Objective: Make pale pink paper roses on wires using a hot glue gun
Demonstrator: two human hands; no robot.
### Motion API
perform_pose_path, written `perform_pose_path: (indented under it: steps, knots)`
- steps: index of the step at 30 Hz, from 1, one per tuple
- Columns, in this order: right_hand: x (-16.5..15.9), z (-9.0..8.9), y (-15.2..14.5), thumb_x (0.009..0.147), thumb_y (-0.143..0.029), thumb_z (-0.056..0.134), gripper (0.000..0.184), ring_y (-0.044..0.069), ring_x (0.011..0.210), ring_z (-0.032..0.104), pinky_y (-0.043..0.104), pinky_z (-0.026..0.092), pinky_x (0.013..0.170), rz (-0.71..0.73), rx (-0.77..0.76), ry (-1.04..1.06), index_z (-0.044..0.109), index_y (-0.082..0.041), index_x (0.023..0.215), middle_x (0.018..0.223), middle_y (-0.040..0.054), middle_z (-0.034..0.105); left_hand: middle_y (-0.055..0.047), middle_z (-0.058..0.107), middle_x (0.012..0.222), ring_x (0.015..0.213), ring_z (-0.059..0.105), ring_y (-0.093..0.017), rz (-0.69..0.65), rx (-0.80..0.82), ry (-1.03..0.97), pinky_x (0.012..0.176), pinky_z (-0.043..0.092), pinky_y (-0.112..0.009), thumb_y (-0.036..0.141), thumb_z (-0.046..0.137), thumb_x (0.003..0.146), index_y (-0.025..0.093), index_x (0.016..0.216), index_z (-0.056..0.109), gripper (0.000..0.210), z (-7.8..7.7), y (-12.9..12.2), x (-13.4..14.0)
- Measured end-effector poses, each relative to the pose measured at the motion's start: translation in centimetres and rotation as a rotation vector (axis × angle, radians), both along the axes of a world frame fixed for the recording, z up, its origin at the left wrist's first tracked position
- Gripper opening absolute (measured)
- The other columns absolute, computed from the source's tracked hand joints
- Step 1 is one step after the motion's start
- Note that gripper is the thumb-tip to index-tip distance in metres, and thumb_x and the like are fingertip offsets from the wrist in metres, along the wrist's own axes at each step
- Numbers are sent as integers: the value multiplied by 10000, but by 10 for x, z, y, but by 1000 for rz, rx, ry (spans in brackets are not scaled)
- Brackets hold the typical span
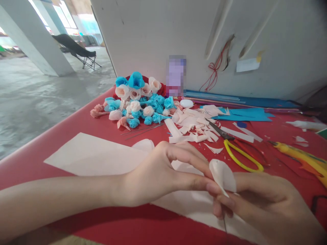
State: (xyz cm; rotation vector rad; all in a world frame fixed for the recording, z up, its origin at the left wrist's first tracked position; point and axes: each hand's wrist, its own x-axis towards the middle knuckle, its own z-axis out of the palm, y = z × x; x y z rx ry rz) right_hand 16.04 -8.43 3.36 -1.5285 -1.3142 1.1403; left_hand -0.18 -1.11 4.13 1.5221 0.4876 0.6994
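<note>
A small white paper petal, curled round at its base, stands between my two hands. A thin dark wire stem runs down beneath it. With fingers stretched toward the right, my left hand pinches the petal's lower left side. My right hand is closed on the base of the petal, where the wire comes out; some of its fingers are hidden. Under both hands lies a large sheet of white paper, with a few cut rounded petals on its far edge.
Blue, white and pink paper flowers are heaped at the back left. White paper scraps lie beside scissors with yellow and red handles. A yellow glue gun lies at the right on the red table. A white panel rises behind.
</note>
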Motion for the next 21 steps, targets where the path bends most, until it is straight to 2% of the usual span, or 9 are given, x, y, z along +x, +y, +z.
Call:
perform_pose_path:
  steps: [3, 10, 12, 16, 21]
  knots:
    - [2, -2, 0, 636, -399, 638, 226, 81, 377, 478, 117, 389, 408, 7, 80, -22, 622, -273, 449, 424, -53, 546, -15, 650, 712, 724, 582, -98, -25, -2, -22, 722, 491, -201, 36, 683, 660, 127, 684, 714, 99, 0, 0, 0]
    - [9, -16, 2, 719, -446, 655, 230, 111, 362, 530, 132, 405, 333, 67, 446, -172, 660, -282, 557, 465, -63, 578, -23, 668, 707, 707, 581, -91, -21, 142, -35, 696, 494, -176, 40, 693, 651, 129, 685, 731, 103, 0, 3, 0]
    - [6, -17, 1, 710, -468, 660, 234, 112, 368, 540, 127, 422, 344, 10, 450, -170, 663, -290, 557, 468, -65, 580, -28, 674, 710, 708, 580, -91, -18, 156, -47, 703, 495, -177, 33, 689, 652, 125, 692, 732, 109, 0, 3, 0]
    - [1, -16, -3, 646, -505, 694, 204, 112, 376, 544, 122, 440, 368, -102, 354, -95, 674, -326, 551, 460, -69, 575, -35, 676, 713, 703, 582, -89, -16, 174, -69, 717, 495, -177, 23, 680, 658, 113, 710, 734, 118, -1, 2, 0]
    - [2, -15, -3, 625, -476, 713, 141, 105, 372, 540, 108, 413, 357, -85, 335, -71, 682, -351, 566, 449, -69, 572, -28, 674, 692, 693, 571, -93, 9, 202, -48, 724, 484, -195, 46, 683, 664, 131, 707, 737, 110, -1, 1, 0]
